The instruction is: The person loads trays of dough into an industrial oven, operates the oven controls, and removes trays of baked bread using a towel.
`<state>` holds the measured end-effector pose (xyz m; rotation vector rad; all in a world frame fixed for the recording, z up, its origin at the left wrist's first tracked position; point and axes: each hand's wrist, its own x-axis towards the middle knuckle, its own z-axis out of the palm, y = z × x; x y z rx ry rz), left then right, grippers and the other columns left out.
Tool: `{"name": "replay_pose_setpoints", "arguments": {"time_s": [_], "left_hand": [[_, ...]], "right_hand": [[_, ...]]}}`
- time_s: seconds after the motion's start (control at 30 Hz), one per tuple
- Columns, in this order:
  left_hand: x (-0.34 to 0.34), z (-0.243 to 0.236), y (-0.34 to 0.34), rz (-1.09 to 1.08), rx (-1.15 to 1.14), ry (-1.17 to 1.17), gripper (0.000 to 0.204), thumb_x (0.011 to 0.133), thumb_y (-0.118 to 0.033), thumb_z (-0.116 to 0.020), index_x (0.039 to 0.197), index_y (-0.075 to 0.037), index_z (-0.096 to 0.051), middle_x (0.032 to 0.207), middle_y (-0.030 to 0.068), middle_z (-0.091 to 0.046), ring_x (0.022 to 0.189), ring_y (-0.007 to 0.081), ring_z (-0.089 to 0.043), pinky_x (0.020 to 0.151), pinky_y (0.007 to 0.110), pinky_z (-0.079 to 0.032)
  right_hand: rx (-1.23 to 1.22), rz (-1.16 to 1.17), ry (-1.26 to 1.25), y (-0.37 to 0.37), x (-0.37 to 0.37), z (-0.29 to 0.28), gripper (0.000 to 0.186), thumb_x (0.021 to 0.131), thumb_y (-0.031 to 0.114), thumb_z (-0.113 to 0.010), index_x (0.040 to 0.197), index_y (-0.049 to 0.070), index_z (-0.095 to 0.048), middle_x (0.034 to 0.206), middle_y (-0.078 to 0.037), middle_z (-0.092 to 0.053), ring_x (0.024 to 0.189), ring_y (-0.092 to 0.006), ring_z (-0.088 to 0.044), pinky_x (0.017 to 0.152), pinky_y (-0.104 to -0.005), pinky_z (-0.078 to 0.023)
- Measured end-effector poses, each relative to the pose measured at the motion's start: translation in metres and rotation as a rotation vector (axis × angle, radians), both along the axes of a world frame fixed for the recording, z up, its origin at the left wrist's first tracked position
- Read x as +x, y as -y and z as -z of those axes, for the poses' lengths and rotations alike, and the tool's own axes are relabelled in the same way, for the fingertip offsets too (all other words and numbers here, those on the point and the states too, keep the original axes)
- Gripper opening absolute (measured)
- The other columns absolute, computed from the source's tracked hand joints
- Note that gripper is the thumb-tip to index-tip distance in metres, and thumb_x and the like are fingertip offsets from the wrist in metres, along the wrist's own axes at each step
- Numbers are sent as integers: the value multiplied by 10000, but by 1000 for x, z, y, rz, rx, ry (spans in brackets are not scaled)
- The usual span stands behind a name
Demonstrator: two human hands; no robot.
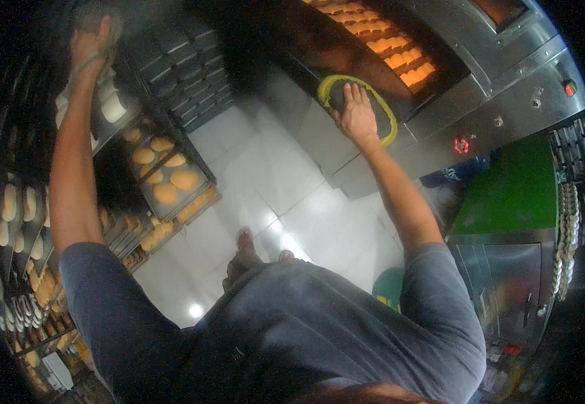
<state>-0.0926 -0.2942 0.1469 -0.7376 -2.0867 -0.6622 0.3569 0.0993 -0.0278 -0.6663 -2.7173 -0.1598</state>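
Observation:
My right hand [355, 113] lies flat on a dark pad with a yellow-green rim [381, 112], pressed against the open front of a steel oven [508, 87]. Rows of glowing golden loaves [390, 47] sit inside the oven just beyond it. My left hand [89, 42] is raised high at the upper left, gripping a grey cloth [107, 17] at the top of a tall rack [164, 168]. The rack's trays carry round baked buns [166, 193] and pale dough pieces [112, 108].
A second rack with pale rolls [9, 202] stands at the far left. Dark empty trays [184, 54] are stacked behind the rack. A steel cabinet with a green top [514, 195] is at the right. My feet [245, 239] stand on glossy white floor tiles [285, 182].

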Motion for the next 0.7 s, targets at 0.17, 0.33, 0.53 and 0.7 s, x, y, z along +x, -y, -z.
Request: {"name": "replay_pose_setpoints", "arguments": {"time_s": [0.17,0.33,0.53,0.7], "left_hand": [[6,-7,7,10,31,-6,616,909,-524,-493,1271,-30,-564,1295,228,-559,1207,416,-510,1031,459,-389],[18,-12,6,47,10,77,620,890,-518,-522,1259,-22,-567,1249,235,-586,1157,427,-543,1004,464,-410],[4,-8,5,-36,71,68,647,869,-538,-552,1206,13,-601,1213,254,-604,1146,427,-555,987,470,-426],[-21,0,18,-21,85,76,661,865,-535,-568,1196,36,-599,1230,264,-592,1151,432,-553,988,472,-429]], "right_hand": [[11,-31,-32,0,-4,4,728,846,302,-665,1402,-46,-350,1433,-261,-394,1337,-414,-363,1121,-436,-312],[17,-12,-22,2,-4,3,728,839,287,-670,1403,-40,-346,1439,-261,-390,1335,-413,-369,1120,-436,-313],[12,-21,-34,2,-5,2,725,833,276,-674,1398,-41,-348,1432,-263,-394,1336,-419,-365,1116,-446,-315],[19,-43,-40,3,-7,2,740,828,314,-677,1385,-60,-362,1422,-264,-402,1320,-421,-381,1115,-438,-313]]}}
